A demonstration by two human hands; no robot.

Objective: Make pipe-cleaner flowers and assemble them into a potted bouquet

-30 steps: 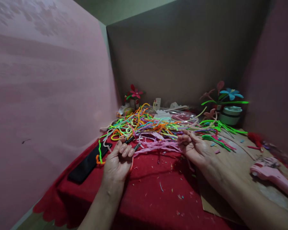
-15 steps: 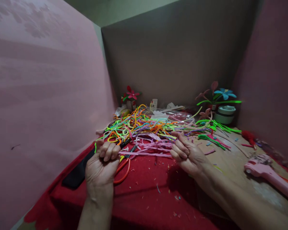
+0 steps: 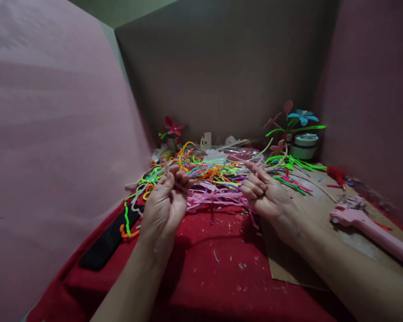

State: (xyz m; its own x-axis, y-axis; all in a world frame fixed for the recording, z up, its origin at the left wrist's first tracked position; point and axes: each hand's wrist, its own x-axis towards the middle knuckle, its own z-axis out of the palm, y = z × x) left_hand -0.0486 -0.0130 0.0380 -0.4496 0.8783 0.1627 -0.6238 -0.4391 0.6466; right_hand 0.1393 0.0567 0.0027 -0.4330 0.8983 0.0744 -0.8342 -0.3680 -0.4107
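A tangled heap of colourful pipe cleaners (image 3: 218,172) lies across the red cloth (image 3: 221,268). Over its near left edge is my left hand (image 3: 171,192), palm up, fingers curled together; what they pinch, if anything, is too small to tell. My right hand (image 3: 258,188) is closed at the heap's near right side, with pink pipe cleaners (image 3: 218,199) running up to it and one end hanging below its fingers. Those pink strands span the gap between both hands.
A black phone-like slab (image 3: 102,243) lies at left, beside a green and orange pipe cleaner (image 3: 126,219). On the right, a pink tool (image 3: 366,228) rests on cardboard (image 3: 289,264). Behind stand a lidded cup (image 3: 304,146) and pipe-cleaner flowers (image 3: 302,117).
My left hand has moved right and upward, turning its palm, and the taut pink strand between the hands no longer shows. The red-handled scissors are now out of sight. The view has shifted slightly.
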